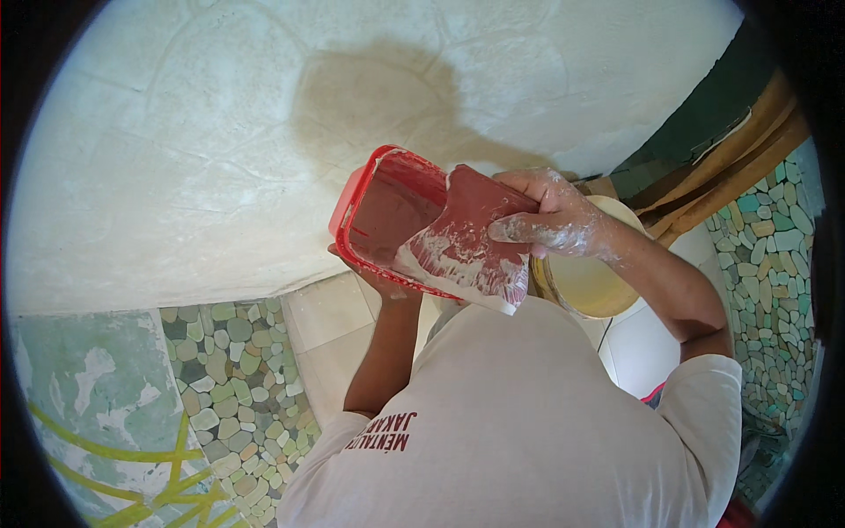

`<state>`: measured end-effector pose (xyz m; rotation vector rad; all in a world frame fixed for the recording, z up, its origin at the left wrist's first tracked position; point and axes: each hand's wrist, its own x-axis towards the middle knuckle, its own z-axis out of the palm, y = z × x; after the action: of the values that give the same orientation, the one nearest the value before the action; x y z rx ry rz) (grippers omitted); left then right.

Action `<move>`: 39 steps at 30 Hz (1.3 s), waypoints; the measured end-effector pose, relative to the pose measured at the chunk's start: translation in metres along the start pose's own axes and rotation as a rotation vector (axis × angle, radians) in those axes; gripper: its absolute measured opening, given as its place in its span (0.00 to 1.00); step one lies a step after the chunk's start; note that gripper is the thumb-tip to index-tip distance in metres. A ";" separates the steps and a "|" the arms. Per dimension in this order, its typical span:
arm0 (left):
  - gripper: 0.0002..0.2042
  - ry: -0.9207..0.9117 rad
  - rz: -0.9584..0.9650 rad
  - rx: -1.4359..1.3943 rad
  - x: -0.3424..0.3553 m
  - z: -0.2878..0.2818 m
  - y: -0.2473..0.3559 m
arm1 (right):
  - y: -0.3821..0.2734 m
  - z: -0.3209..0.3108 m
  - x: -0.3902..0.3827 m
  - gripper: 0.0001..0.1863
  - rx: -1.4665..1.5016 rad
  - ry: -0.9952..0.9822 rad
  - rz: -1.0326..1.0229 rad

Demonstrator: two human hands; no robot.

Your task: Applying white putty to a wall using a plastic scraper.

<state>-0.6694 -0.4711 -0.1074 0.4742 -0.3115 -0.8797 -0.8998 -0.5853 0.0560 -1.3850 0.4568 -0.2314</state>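
Note:
In front of my chest I hold a red rectangular plastic tub [339, 209], tilted, its walls smeared with white paste. My left hand [377, 278] is wrapped round its underside, and most of the fingers are hidden behind it. My right hand [560, 216], spotted with white, pinches a dark red flat scraper sheet [475, 216] between thumb and fingers. White paste coats the sheet's lower edge. It overlaps the tub's right side, covering part of the opening.
A pale plastered wall [202, 132] rises ahead, with my shadow on it. Below my right forearm stands a round bucket [591, 286] with a cream-coloured inside. Brown curved pieces [739, 172] lean at the right. Pebble tiles [233, 370] and a green, yellow-lined surface [97, 387] lie left.

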 end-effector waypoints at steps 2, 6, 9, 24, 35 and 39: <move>0.41 -0.120 -0.003 0.014 0.004 0.015 -0.003 | 0.008 -0.003 -0.001 0.16 0.087 0.056 -0.011; 0.36 0.001 0.034 0.204 0.006 0.030 -0.014 | 0.029 -0.016 -0.001 0.20 0.396 0.175 -0.072; 0.34 -0.039 -0.087 0.037 0.004 0.029 -0.016 | 0.038 -0.005 -0.003 0.21 0.602 0.260 -0.202; 0.32 -0.148 -0.535 -0.138 -0.005 0.048 -0.039 | 0.060 -0.024 -0.020 0.18 0.917 0.347 -0.509; 0.31 -0.098 -0.533 -0.207 -0.001 0.018 0.013 | 0.040 0.021 0.000 0.20 0.968 0.361 -0.611; 0.31 -0.056 -0.494 -0.158 -0.005 0.015 0.021 | 0.040 0.023 0.000 0.21 0.959 0.352 -0.679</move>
<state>-0.6657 -0.4601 -0.0839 0.3846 -0.1741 -1.3891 -0.8942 -0.5575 0.0195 -0.4941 0.0934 -1.1067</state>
